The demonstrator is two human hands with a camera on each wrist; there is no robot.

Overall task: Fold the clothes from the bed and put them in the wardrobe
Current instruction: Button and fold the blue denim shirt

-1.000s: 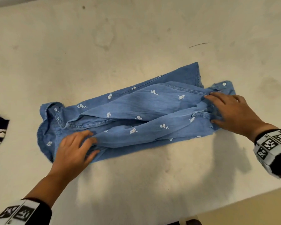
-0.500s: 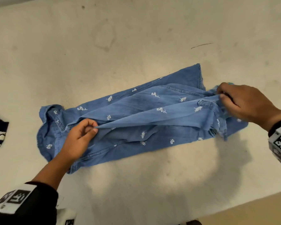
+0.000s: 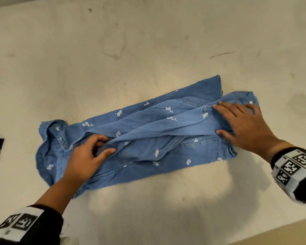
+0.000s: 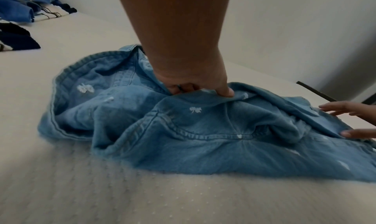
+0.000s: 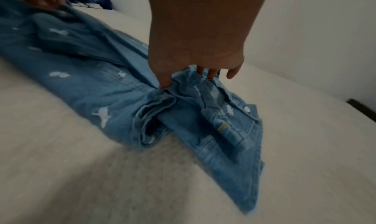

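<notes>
1. The shirt [image 3: 140, 138] lies on the bed [image 3: 148, 41], folded into a long strip, collar toward the left.
2. Change: half a second ago the right hand [image 3: 244, 124] pinched the cuff end raised; it now lies flat with straight fingers, pressing the sleeve down.
3. The left hand [image 3: 88, 156], curled, still pinches the sleeve fold near the collar.
4. Meaning: the sleeve fold is nearly laid; crosswise folding probably follows.
5. Other clothes [image 4: 18, 16] wait nearby.

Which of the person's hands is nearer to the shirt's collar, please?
Left. The left hand pinches a fold of the denim shirt right beside the collar; the right hand presses flat at the opposite end.
</notes>
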